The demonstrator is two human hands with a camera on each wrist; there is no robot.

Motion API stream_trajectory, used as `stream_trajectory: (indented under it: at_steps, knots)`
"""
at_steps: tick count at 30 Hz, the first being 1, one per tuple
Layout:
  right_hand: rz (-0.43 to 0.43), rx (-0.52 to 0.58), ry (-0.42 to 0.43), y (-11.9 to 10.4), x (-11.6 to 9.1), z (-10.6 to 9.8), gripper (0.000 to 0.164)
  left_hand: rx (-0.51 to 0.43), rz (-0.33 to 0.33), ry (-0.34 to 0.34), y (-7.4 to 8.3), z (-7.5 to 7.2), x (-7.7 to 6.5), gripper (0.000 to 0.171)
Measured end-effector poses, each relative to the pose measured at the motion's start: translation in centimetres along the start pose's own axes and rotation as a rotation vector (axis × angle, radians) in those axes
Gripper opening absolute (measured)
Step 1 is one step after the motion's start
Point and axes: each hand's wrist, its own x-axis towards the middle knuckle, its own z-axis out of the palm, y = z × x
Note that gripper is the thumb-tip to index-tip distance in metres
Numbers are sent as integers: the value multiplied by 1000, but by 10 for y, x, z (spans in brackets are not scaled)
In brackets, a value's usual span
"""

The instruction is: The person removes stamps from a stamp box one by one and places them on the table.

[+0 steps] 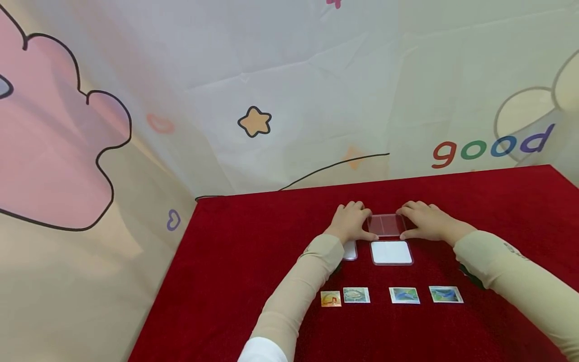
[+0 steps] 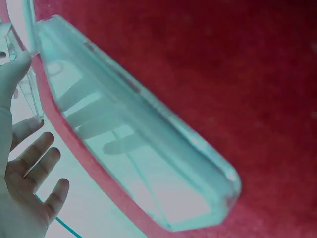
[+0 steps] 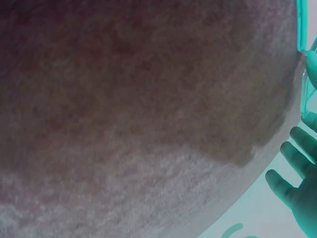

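Between my hands is a clear, flat plastic card holder piece, with the red cloth showing through it. My left hand grips its left end between thumb and index finger. At the opposite end, the right hand holds it the same way, the other fingers spread. Just nearer lies a clear-edged case with a white face. A similar case sits partly hidden beneath my left wrist; its thick clear side fills much of the left wrist view. In the right wrist view, only the holder's edge shows by the fingertips.
Several small picture cards lie in a row nearer me: an orange one, a greenish one and blue-green ones to the right. Red cloth covers the table. A printed fabric backdrop hangs behind its far edge.
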Motion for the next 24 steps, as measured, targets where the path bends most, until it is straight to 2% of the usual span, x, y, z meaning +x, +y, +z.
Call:
stream_trajectory:
  at_steps: [6, 11, 19, 24]
  knots:
    - [-4, -12, 38, -1, -5, -6, 40, 47, -16, -3, 1, -7, -2, 52]
    - [-11, -4, 36, -4, -6, -4, 45, 30, -45, -9, 0, -7, -6, 53]
    - [-3, 6, 35, -8, -4, 2, 57, 31, 0, 30, 0, 0, -6, 55]
    - [10, 18, 35, -9, -2, 1, 62, 39, 11, 53, 1, -5, -5, 55]
